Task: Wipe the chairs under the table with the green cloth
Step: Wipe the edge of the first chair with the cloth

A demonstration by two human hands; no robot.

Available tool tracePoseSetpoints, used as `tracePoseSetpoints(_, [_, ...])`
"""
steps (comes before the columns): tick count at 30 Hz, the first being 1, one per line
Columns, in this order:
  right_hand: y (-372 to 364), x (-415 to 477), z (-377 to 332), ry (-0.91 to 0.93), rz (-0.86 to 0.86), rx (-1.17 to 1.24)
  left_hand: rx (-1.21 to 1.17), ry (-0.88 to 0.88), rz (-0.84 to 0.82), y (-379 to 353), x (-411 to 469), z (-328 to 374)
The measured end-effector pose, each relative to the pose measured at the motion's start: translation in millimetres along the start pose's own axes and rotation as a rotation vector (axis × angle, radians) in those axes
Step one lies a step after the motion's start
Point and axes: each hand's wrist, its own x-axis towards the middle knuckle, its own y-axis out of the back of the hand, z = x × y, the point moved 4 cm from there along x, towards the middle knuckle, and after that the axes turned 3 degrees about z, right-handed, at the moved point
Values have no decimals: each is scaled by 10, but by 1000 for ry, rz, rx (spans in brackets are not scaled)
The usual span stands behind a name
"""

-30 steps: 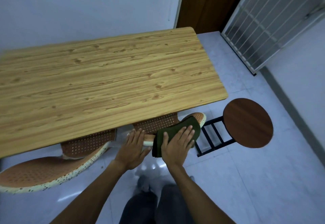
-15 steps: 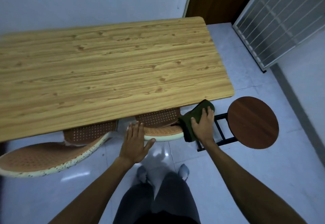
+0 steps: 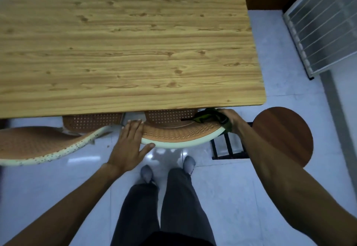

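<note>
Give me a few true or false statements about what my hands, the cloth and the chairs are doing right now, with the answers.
1. The right hand holds the green cloth at the chair's right rear edge. True.
2. The left hand lies on the table. False: it rests flat on the chair's left front rim.
3. The cloth lies on the round stool. False: it is on the chair, and the stool top is bare.
4. A second chair sits to the left, its rim speckled. True.
5. The chair being wiped is pulled fully out. False: its back part is under the table.
</note>
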Motion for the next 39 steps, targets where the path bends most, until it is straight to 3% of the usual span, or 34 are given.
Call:
tracePoseSetpoints(8, [-10,-4,52,45,-65,-21,17,78,-59,-39,11,-30])
tracePoseSetpoints(10, [-55,-71,63,202,-21,-275,2,100,-65,-20,10,-18])
tracePoseSetpoints(14, [-331,-489,206,537,195,-1126,-11,118,-79,-3,-6,-5])
tracePoseSetpoints(16, [-676,-841,226,685,167,-1252,-22,122,-98,5,-15,-6])
tracePoseSetpoints(19, [-1364,-1124,173,780,-73,-1195,-23,139,-122,-2,-24,-7])
tracePoseSetpoints(22, [-1803,-1064,-44,636,-332,-1103,-50,162,-130,5,-32,3])
tracePoseSetpoints(26, [-2108,-870,-239,311,-661,-740,-104,154,-107,19,-33,18])
tracePoseSetpoints(29, [-2267,-612,-270,56,-630,-597,-99,172,-134,-1,-27,9])
tracePoseSetpoints(31, [-2127,-406,-202,48,-531,-603,-61,178,-155,11,2,-3])
tracePoseSetpoints(34, [-1652,-80,-57,-16,-288,-413,0,180,-182,16,30,16])
tracePoseSetpoints(35, [-1525,19,-53,-32,-273,-450,5,180,-183,17,34,21])
tracePoseSetpoints(39, [-1184,118,-230,-84,-360,-966,3,180,-179,33,32,24])
